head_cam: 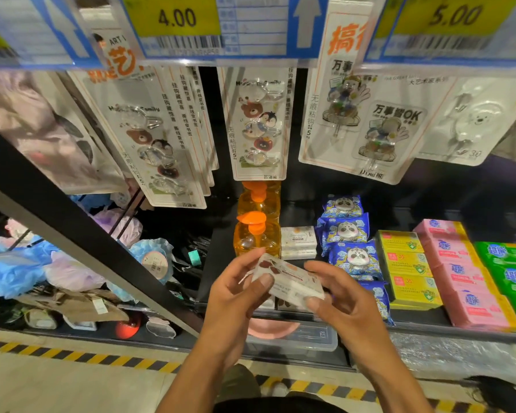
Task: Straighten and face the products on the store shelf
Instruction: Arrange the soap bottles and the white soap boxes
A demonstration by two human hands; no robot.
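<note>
pale floor with a yellow-black hazard stripe — dark metal shelving above it, dimly lit

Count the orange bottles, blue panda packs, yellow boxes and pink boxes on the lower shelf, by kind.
Orange bottles: 2
Panda packs: 4, one partly hidden
Yellow boxes: 3
Pink boxes: 4
Total: 13

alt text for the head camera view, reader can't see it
A person's left hand and right hand hold a small white packet before a store shelf. Behind it stand orange pump bottles, with blue panda packs to their right; hook cards hang above.
</note>
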